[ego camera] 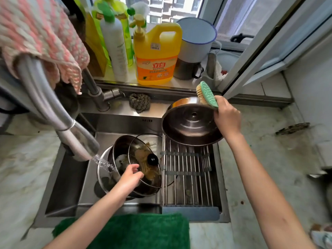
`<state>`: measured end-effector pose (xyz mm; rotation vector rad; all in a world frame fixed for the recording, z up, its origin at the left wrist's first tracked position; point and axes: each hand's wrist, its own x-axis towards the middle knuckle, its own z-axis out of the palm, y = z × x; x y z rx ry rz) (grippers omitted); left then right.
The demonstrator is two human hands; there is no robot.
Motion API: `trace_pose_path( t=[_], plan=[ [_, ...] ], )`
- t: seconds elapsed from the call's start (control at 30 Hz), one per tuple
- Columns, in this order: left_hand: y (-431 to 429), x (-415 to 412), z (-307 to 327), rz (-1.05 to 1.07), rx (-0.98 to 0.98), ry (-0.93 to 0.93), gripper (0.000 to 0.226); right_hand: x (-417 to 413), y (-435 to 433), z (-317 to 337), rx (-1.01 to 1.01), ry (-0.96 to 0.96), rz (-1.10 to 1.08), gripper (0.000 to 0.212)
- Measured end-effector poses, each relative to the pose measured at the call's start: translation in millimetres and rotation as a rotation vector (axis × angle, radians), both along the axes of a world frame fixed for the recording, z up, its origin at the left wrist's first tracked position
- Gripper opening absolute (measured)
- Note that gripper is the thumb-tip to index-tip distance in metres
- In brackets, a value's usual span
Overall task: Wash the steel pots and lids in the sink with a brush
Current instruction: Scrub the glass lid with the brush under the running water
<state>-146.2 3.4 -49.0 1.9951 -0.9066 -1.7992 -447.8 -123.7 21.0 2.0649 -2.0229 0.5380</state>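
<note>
Plainly, the hands were well apart. The right hand [227, 115] gripped the brush [206, 94] and seemed also to steady the steel lid [190, 124], which was tilted with its lower rim on the rack [186, 175]; whether its fingers truly held the lid could not be told. The left hand [131, 177] pinched the rim of the glass lid [143, 159], which leaned inside the nested pots [119, 146] in the sink [86, 186].

The wet steel lid could slide off the rack bars, since one hand managed two things. The glass lid might slip from wet fingers and strike the pots. Water [103, 162] hitting the tilted pots could splash onto the surface [269, 159].

Behind, a jug [156, 56] and scourer [140, 102] sat out of the way. The faucet [79, 141] crowded the left hand's lift.
</note>
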Motion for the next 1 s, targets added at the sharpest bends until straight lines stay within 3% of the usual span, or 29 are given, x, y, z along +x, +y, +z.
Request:
trace_pose_path(
  t=[0.2,0.37,0.43,0.53,0.63,0.73,0.8,1.0],
  plan=[
    [0,10,-9,0.05,0.027,0.011,0.043,-1,-28,-11,0.005,-0.056,-0.05,0.032],
    [-5,7,-21,0.141,0.066,0.035,0.047,7,-20,-11,-0.005,-0.24,-0.326,0.062],
    [-8,2,-30,0.203,0.114,0.043,0.052,12,-9,-16,-0.077,-0.3,-0.391,0.064],
    [-20,-16,-43,0.345,0.199,0.013,0.058,18,17,-23,-0.333,-0.369,-0.426,0.043],
    [-35,-29,-63,0.536,0.234,-0.036,0.045,28,48,-22,-0.475,-0.455,-0.505,0.027],
    [-40,-26,-119,0.589,0.225,-0.058,0.053,53,90,-28,-0.237,-0.382,-0.49,0.026],
    [-39,-25,-142,0.721,0.204,-0.072,0.019,71,120,-35,-0.046,-0.378,-0.44,0.031],
    [-38,-31,-90,0.79,0.175,-0.006,0.022,92,193,-69,0.341,-0.47,-0.505,0.035]
  ],
)
